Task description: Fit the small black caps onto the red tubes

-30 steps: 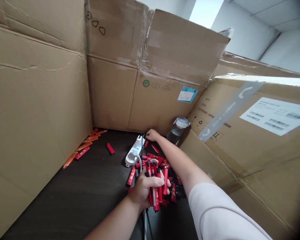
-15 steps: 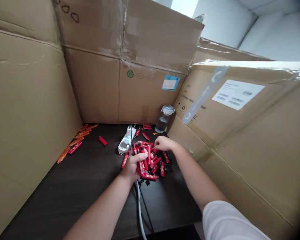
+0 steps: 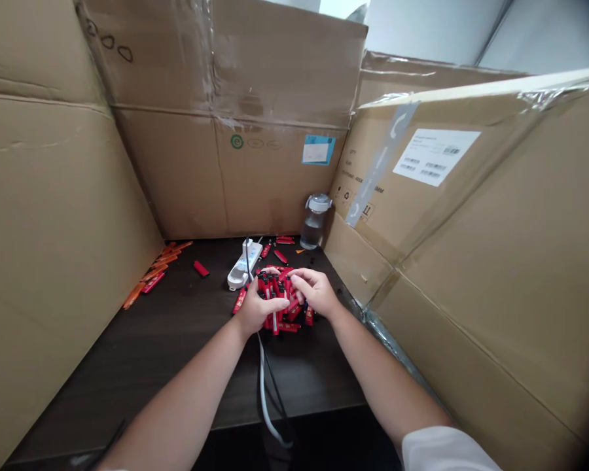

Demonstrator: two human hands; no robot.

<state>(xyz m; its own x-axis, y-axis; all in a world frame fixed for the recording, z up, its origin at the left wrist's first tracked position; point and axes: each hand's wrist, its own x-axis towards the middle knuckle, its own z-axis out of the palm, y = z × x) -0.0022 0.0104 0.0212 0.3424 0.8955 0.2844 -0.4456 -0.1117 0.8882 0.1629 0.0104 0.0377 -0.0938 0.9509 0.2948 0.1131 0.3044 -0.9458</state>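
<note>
My left hand (image 3: 256, 310) is wrapped round a bundle of slim red sticks (image 3: 275, 322) with black ends, shaped like lighters. The bundle stands roughly upright, black ends up, with my thumb across its front. My right hand (image 3: 316, 292) is at the right side of the bundle, thumb and fingers closed round another red stick (image 3: 288, 285) there; my fingers partly hide it. Below and behind both hands lies a loose pile of red sticks (image 3: 290, 326), some with gold print.
A white power strip (image 3: 244, 265) lies behind my left hand, its cable running to the front edge. A water bottle (image 3: 313, 226) stands at the back right. Orange strips (image 3: 158, 267) and a single red stick (image 3: 201, 269) lie left. Cardboard boxes (image 3: 275, 190) wall in the dark table (image 3: 186, 353).
My right hand has come from the back right of the pile to the bundle in my left hand. The bundle is now more upright. The camera view has shifted slightly.
</note>
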